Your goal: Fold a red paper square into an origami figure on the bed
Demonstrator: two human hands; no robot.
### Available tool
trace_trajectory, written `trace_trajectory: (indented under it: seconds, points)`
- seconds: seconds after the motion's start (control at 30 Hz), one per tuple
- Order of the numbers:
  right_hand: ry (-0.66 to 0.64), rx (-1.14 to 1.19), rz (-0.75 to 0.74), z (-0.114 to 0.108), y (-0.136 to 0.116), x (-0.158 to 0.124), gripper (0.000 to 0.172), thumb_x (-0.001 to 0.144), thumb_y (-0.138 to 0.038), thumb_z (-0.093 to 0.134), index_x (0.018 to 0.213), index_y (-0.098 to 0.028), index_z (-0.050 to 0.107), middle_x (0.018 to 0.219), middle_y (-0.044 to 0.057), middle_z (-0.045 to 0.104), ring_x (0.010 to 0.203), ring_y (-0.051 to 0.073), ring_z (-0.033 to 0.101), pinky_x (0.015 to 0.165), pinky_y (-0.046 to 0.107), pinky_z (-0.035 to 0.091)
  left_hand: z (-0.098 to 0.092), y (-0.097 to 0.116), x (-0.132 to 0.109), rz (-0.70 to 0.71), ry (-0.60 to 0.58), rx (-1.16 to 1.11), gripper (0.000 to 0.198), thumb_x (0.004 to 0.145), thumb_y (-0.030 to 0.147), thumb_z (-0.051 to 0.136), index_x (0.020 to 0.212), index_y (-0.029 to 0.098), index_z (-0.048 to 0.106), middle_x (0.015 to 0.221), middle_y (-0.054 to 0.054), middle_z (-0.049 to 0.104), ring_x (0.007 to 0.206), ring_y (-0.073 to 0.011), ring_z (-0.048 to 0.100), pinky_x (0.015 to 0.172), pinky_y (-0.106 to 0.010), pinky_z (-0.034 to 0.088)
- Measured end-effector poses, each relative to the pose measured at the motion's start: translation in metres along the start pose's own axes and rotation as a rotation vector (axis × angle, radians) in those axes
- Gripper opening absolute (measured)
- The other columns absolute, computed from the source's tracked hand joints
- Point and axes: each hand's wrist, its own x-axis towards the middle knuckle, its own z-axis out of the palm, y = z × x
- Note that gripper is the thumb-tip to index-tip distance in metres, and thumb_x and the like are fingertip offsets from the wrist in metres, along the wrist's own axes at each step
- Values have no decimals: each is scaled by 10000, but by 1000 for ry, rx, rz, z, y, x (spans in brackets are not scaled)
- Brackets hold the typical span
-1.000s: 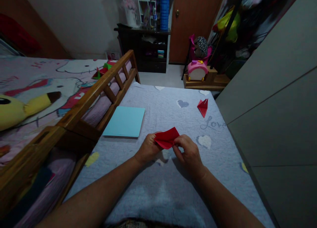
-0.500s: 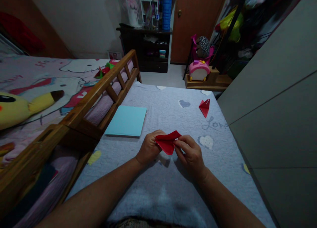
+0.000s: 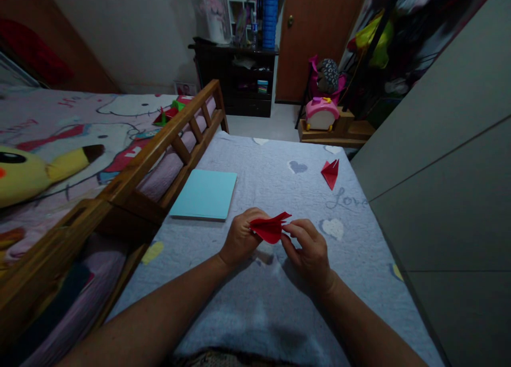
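A folded piece of red paper is held just above the grey bedsheet between both hands. My left hand pinches its left side with closed fingers. My right hand pinches its right edge between thumb and fingertips. A second folded red paper shape lies farther away on the sheet to the right. A light blue stack of paper lies flat to the left of my hands.
A wooden bed rail runs along the left, with a cartoon-print bed and a yellow plush toy beyond it. A grey wardrobe wall bounds the right. A dark shelf unit, door and pink toy stand at the far end.
The red paper has been folded narrower and flatter between my hands. Both hands stayed in nearly the same place; the view shifted slightly.
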Motion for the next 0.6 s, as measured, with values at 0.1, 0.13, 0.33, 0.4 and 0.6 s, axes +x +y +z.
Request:
trace_trajectory:
  seconds: [0.1, 0.13, 0.33, 0.4, 0.6]
  points:
    - [9, 2, -1, -1, -1, 1, 190, 892, -95, 607, 1034, -217, 641, 884, 59, 652, 788, 180, 644, 673, 313, 570, 0, 0, 0, 18, -3, 8, 128, 835, 296, 712, 815, 172, 741, 798, -53, 691, 771, -180, 640, 739, -278, 483]
    - [11, 3, -2, -1, -1, 1, 194, 891, -91, 608, 1035, -216, 637, 885, 58, 651, 787, 178, 643, 673, 310, 569, 0, 0, 0, 21, -2, 6, 118, 832, 286, 714, 816, 172, 742, 797, -52, 691, 770, -179, 639, 739, -277, 482]
    - [-18, -7, -15, 0, 2, -2, 200, 897, -88, 600, 1050, -211, 640, 893, 62, 643, 796, 179, 628, 682, 318, 561, 1, 1, -1, 13, -11, -12, 75, 830, 230, 694, 836, 172, 742, 814, -48, 687, 775, -173, 638, 732, -267, 481]
    - [-32, -15, -23, 0, 3, -4, 212, 893, -84, 604, 1060, -209, 642, 901, 67, 637, 803, 183, 621, 690, 326, 557, 1, 1, 0, 7, -18, -15, 73, 828, 227, 694, 837, 171, 741, 815, -45, 684, 773, -171, 635, 730, -263, 478]
    - [-52, 0, -53, 0, 3, -6, 236, 888, -58, 587, 1058, -208, 652, 903, 71, 610, 806, 182, 611, 684, 316, 546, 3, -1, -1, -70, -39, -73, 125, 830, 272, 703, 785, 156, 716, 792, -36, 660, 747, -163, 612, 708, -261, 461]
